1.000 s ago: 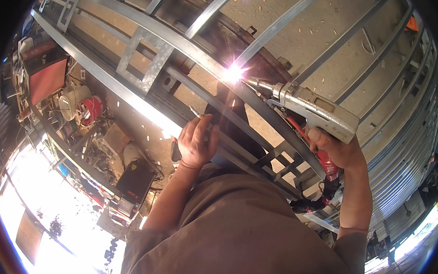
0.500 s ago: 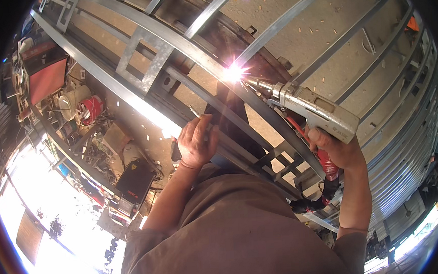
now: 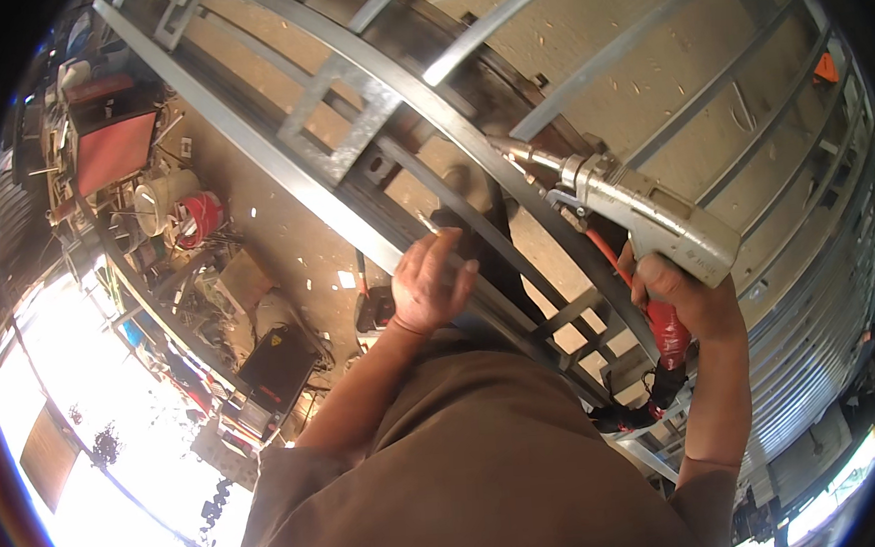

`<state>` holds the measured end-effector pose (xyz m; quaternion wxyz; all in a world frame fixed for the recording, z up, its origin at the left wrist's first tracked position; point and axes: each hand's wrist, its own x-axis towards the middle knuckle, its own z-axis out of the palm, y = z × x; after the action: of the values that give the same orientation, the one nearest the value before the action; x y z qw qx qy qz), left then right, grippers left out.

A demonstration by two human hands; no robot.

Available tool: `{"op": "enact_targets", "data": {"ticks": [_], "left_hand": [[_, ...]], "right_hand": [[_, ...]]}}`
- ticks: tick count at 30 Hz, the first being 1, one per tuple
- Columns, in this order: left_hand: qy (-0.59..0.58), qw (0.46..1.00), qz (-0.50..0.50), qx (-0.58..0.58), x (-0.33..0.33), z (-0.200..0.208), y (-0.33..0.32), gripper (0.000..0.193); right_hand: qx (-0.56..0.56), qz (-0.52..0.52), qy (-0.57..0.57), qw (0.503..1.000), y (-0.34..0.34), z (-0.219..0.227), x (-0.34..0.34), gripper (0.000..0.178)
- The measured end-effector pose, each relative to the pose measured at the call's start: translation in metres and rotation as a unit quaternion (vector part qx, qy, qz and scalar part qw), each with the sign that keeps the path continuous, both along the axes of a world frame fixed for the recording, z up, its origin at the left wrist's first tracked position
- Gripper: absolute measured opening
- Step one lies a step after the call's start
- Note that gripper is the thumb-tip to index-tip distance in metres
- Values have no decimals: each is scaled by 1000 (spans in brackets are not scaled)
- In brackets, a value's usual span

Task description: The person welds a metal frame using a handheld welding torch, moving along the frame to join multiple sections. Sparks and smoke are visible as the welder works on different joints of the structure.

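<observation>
My right hand (image 3: 687, 296) grips the handle of a silver welding gun (image 3: 644, 216), whose nozzle points up-left at a bar of the grey metal frame (image 3: 367, 107). A red hose (image 3: 661, 320) runs down from the gun past my wrist. My left hand (image 3: 428, 279) is raised near a long diagonal bar of the frame, fingers loosely curled and apart, touching or just off the bar; I cannot tell which. No bright arc shows at the nozzle tip.
The frame of curved and straight steel bars lies over a dusty concrete floor. At the left stand a red-topped box (image 3: 109, 143), a white bucket (image 3: 167, 195), a red bucket (image 3: 202, 216) and a dark machine case (image 3: 277, 358). Corrugated metal sheeting (image 3: 812, 331) runs along the right.
The bright welding flash at the nozzle has gone out. My left hand has lifted and opened a little by the bar; the gun has hardly moved.
</observation>
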<state>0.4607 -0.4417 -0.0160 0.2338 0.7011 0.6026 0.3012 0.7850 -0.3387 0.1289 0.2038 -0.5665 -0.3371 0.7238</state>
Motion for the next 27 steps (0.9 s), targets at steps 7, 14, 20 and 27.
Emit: {"op": "enact_targets", "data": {"ticks": [7, 14, 20, 27], "left_hand": [[-115, 992, 25, -45, -48, 15, 22, 54], [-38, 975, 173, 136, -186, -7, 145, 48], [13, 969, 219, 118, -223, -27, 193, 48], [-4, 965, 226, 131, -224, -34, 195, 51]], "right_hand": [[172, 90, -92, 977, 12, 21, -85, 21], [247, 124, -216, 936, 22, 30, -178, 73], [310, 117, -283, 900, 19, 3, -260, 80], [330, 131, -359, 863, 23, -18, -301, 84]]}}
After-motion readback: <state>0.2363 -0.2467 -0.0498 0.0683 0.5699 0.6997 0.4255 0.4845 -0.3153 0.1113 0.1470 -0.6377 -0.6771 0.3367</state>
